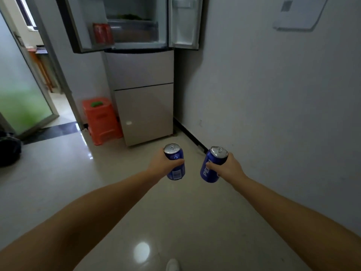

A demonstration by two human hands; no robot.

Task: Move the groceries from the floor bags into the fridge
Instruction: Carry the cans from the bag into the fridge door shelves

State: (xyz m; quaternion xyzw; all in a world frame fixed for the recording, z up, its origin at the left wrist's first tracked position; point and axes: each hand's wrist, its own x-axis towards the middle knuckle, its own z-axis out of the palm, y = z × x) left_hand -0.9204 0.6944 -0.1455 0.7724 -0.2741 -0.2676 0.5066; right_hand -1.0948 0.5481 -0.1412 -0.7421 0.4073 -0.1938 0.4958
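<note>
My left hand (162, 163) grips a blue soda can (175, 170), upright, with its silver top showing. My right hand (227, 166) grips a second blue soda can (209, 170), tilted a little to the left. Both cans are held out over the floor in front of the fridge (143, 106). The fridge's two upper doors stand open; red cans (102, 33) sit in the left door's shelf and something green (130, 16) lies on an inner shelf. No floor bags are plainly in view.
An orange plastic stool (101, 120) with a green item on top stands left of the fridge. A white wall (273, 94) runs along the right. A glass door (21, 98) opens at the left. A dark object (8, 151) lies at the far left on the glossy floor.
</note>
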